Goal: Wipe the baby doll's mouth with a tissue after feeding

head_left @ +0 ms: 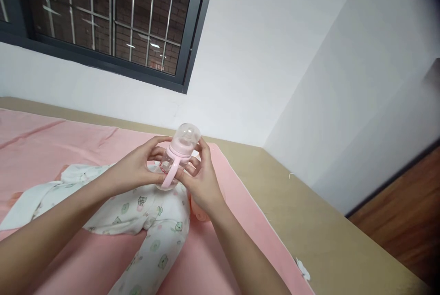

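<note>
A pink-and-clear baby bottle point(181, 150) is held up over the upper body of a clothed doll point(165, 203), near the middle of the view. Its long axis leans off upright: the domed clear cap point(188, 133) points up and slightly right, while the base points down and slightly left. A pink handle point(172, 172) runs down the side facing the viewer.

The left hand point(144, 166) reaches in from the lower left, fingers curved behind the bottle and thumb low near the handle. The right hand point(202, 180) rises from the lower right, its fingers up by the cap and its thumb beside the handle. Both hands are partly closed, gripping the bottle between them.

The doll lies on a pink cloth point(30, 141) spread over a bench point(292, 212), its head partly hidden by the right wrist.
</note>
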`<control>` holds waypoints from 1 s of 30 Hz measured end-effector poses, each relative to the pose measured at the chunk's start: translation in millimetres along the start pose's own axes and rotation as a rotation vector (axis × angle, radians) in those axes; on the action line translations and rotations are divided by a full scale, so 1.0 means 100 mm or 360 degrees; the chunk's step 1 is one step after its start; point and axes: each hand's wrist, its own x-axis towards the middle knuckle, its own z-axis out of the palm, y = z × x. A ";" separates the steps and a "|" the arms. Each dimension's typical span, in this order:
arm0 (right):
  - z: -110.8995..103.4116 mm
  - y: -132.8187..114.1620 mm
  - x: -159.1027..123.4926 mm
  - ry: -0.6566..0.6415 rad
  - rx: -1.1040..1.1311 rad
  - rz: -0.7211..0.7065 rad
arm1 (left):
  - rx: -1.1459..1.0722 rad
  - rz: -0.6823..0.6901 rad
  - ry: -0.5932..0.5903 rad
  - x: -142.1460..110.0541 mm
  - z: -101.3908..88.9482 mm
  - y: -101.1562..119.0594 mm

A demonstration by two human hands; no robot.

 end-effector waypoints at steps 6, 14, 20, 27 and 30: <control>-0.11 -0.04 0.04 -0.0192 0.0129 0.0067 | 0.0063 0.0041 0.0008 -0.01 0.00 0.04; -0.18 -0.14 0.04 -0.0039 -0.0156 -0.0105 | 0.0701 0.0098 0.0121 -0.06 0.07 0.10; -0.37 -0.16 0.14 0.0242 -0.0248 -0.0276 | 0.1030 0.0085 0.0280 -0.01 -0.02 0.03; -1.43 0.53 0.52 0.0876 -0.0810 -0.0154 | 0.1014 -0.0126 0.0666 0.10 -0.52 -0.34; -1.84 0.96 0.50 0.0967 -0.1199 0.0181 | 0.0977 -0.0172 0.0746 0.15 -0.78 -0.64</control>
